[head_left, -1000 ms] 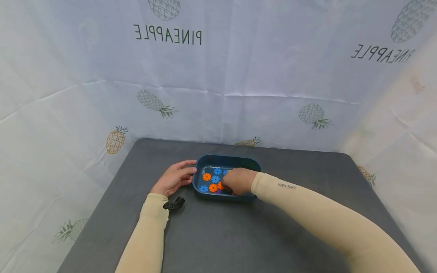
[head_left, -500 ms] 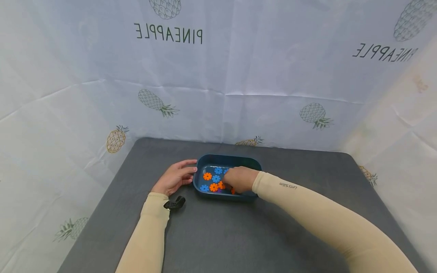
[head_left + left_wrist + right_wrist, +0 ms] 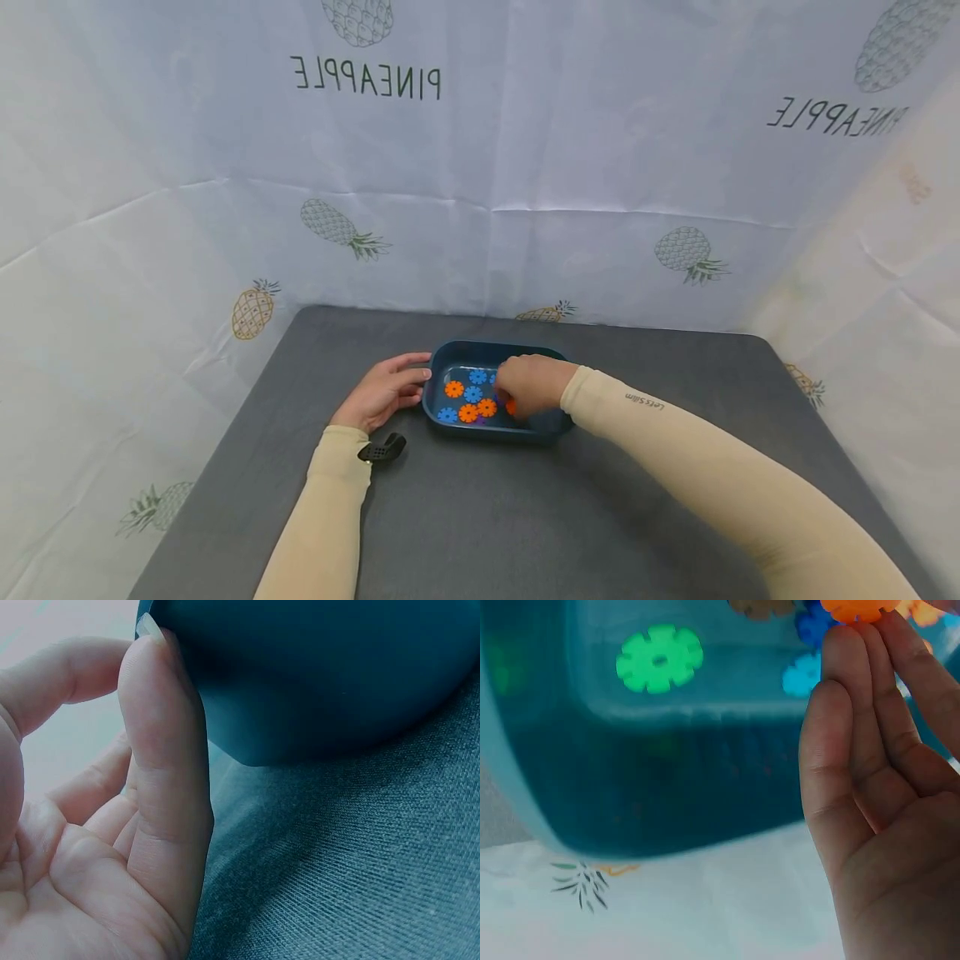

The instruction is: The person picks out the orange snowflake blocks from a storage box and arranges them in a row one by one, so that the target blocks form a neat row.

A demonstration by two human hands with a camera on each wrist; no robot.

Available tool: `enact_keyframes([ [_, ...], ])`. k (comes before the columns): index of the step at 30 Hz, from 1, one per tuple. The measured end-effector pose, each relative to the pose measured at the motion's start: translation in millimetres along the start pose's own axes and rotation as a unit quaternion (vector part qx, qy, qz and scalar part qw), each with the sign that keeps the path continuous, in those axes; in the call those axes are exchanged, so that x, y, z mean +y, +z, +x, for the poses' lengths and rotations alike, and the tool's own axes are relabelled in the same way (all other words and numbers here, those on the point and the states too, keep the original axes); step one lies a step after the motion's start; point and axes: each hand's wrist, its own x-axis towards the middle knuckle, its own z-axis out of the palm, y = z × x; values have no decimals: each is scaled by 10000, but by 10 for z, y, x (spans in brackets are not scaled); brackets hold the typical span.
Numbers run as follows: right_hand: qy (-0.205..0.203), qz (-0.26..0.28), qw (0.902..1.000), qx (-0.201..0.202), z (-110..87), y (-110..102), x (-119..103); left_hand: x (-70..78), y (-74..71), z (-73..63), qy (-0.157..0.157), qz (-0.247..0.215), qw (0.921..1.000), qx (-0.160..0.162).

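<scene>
A dark blue rectangular tray stands on the grey table, with several flower-shaped plastic discs lying flat in it. My left hand is at the tray's left end, fingers spread and relaxed. In the left wrist view, a fingertip meets the tray's rim. My right hand is down inside the tray's right half. The right wrist view has its fingertips pinching an orange disc, partly cut off by the frame's top. A green disc and a light blue disc lie nearby on the tray floor.
To the left inside the tray are orange discs and blue discs. A black strap-like piece sits at my left wrist. A white pineapple-print cloth hangs behind the table and at both sides.
My right hand has risen slightly and shifted right inside the tray, uncovering more of an orange disc to its left. The left hand stays at the tray's end.
</scene>
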Motion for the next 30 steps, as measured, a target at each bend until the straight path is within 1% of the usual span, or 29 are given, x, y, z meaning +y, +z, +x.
enact_keyframes([
  [2,-34,78,10000,40,-45,-50,13,-3,2,0,2,9,10000,-3],
  [8,59,651,9978,79,-141,-146,62,-19,10,1,-30,20,10000,33],
  [16,-206,748,9950,623,-249,-160,200,-9,28,3,0,107,9999,50],
  [18,-242,909,9927,754,-290,-151,229,-8,35,0,-3,114,9999,53],
  [21,-241,1273,9871,944,-354,-117,275,-6,43,-7,8,131,9999,35],
  [25,-218,1840,9751,1221,-422,-35,350,-16,45,-10,26,113,9999,17],
  [28,-193,2230,9633,1482,-471,30,395,-22,44,-7,39,110,9999,-6],
  [30,-178,2498,9535,1679,-521,67,413,-19,48,-7,32,105,9999,-14],
])
